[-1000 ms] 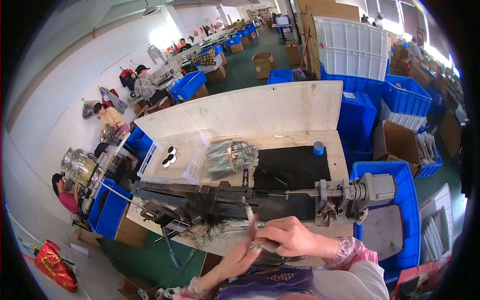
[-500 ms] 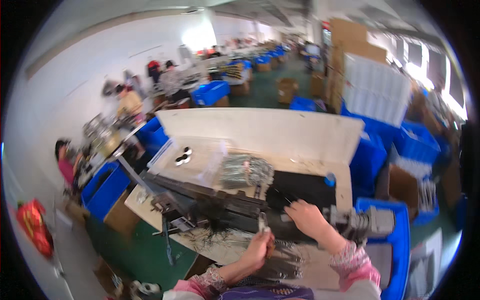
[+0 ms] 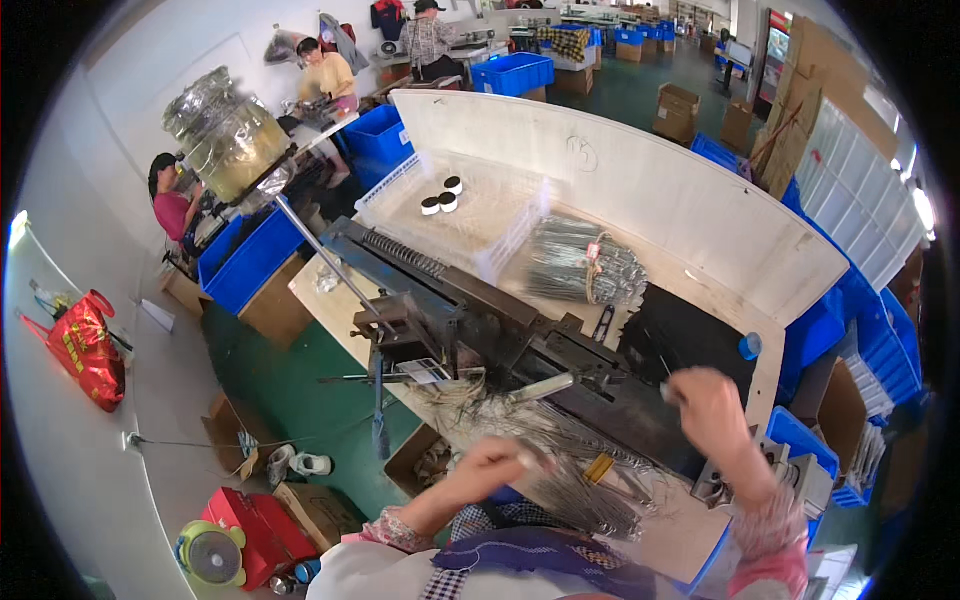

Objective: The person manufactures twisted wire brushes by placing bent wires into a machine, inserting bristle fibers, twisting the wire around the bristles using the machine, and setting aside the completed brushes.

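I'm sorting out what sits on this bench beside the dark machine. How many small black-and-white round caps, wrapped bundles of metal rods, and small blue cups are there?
Small black-and-white round caps in the clear tray: 3
Wrapped bundle of metal rods: 1
Small blue cup on the black mat: 1
Total: 5

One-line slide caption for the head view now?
Left hand on thin metal rods, right hand raised over a dark bench machine.

Brown cartons (image 3: 683, 104) far back; possibly a screen (image 3: 778, 38).
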Demonstrator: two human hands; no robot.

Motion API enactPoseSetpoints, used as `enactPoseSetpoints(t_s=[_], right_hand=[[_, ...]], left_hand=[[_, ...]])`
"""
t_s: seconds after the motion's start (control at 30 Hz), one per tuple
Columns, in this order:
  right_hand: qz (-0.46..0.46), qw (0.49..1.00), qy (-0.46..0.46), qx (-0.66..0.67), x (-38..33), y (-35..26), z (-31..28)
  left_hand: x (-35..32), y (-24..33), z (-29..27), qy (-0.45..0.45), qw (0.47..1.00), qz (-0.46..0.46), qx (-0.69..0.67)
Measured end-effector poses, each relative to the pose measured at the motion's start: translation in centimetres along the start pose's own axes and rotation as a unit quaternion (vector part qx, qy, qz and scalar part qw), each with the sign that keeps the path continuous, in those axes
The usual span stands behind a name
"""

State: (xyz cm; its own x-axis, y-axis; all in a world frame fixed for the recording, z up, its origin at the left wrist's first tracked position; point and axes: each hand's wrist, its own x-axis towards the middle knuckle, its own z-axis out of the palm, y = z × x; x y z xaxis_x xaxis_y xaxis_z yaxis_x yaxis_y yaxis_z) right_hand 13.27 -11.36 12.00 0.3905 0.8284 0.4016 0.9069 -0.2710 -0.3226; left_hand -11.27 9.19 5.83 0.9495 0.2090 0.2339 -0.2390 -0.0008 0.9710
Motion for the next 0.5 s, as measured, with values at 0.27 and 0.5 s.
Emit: enactPoseSetpoints(t_s=[0.27,0.5], right_hand=[[0.239,0.865,-0.431,-0.094,7.3,7.0,5.6],[0.086,0.977,-0.178,0.077,-1.5,0.5,-3.2]], left_hand=[[9.9,-4.5,9.4,-0.224,0.921,-0.05,0.316],[14.3,-5.0,10.8,-0.157,0.918,0.02,0.364]])
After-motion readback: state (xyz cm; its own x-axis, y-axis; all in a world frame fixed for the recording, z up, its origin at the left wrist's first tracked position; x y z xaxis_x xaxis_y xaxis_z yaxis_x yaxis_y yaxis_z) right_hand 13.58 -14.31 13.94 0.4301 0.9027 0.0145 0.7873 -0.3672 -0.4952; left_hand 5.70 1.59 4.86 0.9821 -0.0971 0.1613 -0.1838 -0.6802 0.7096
